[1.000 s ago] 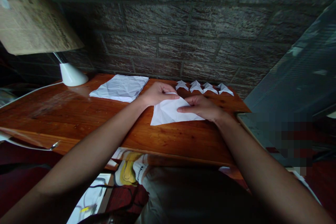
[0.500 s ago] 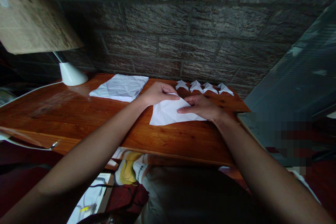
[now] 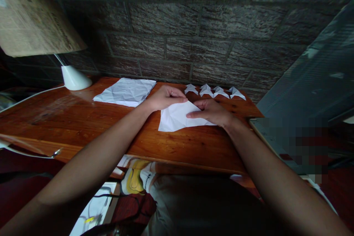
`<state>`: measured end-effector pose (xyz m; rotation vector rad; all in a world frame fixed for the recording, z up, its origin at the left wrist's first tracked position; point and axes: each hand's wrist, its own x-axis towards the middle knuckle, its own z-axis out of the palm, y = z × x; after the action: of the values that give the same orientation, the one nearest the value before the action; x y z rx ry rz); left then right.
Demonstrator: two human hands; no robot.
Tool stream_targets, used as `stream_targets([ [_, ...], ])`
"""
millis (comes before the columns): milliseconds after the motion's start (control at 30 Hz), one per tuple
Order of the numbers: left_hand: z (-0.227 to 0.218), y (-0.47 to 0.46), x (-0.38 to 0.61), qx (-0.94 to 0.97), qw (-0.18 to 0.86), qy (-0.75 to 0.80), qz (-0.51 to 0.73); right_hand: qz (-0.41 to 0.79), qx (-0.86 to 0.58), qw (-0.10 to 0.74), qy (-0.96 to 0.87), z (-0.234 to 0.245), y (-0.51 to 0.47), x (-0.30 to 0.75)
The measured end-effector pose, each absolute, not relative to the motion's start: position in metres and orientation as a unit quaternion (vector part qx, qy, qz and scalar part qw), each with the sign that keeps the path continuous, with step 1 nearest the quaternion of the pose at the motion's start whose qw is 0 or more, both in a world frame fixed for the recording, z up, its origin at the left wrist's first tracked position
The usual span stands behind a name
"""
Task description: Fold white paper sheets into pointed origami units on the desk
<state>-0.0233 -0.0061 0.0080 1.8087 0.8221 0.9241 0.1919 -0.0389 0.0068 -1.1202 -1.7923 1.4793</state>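
Between my hands is a white sheet of paper (image 3: 177, 116), creased and held just above the wooden table (image 3: 177, 149). My left hand (image 3: 166, 98) pinches its upper edge between thumb and fingers; a ring shows on one finger. On the right side, my right hand (image 3: 211, 112) grips the sheet with the thumb on top and the fingers behind. Several folded white paper pieces (image 3: 206, 90) with pointed tips stand in a row at the table's back edge. To the left lies a stack of creased paper sheets (image 3: 125, 91).
A lamp with a white base (image 3: 74, 77) and a paper-like shade (image 3: 38, 18) stands at the back left, its cord trailing off the side. Behind the table rises a dark brick wall (image 3: 171, 18). A yellow and white shoe (image 3: 133, 182) shows below the front edge.
My left thumb and fingers have shifted slightly left along the paper's upper edge, exposing its top corner. My right hand keeps nearly the same grip.
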Motion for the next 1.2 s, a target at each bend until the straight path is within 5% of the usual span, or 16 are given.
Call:
stream_targets([
  [600, 0.003, -0.002, -0.020, 0.810, 0.388, 0.301, 0.322, 0.528, -0.412, 0.259, -0.696, 0.005, -0.036, 0.194],
  [767, 0.001, 0.007, -0.029, 0.732, 0.373, 0.373, 0.432, 0.487, -0.489, 0.372, -0.620, 0.004, -0.027, 0.202],
  [900, 0.001, 0.007, -0.031, 0.691, 0.465, 0.380, 0.404, 0.465, -0.480, 0.490, -0.560, 0.002, -0.019, 0.206],
  [1200, 0.002, -0.010, -0.010, 0.740, 0.499, 0.324, 0.312, 0.459, -0.422, 0.500, -0.601, 0.001, -0.025, 0.196],
])
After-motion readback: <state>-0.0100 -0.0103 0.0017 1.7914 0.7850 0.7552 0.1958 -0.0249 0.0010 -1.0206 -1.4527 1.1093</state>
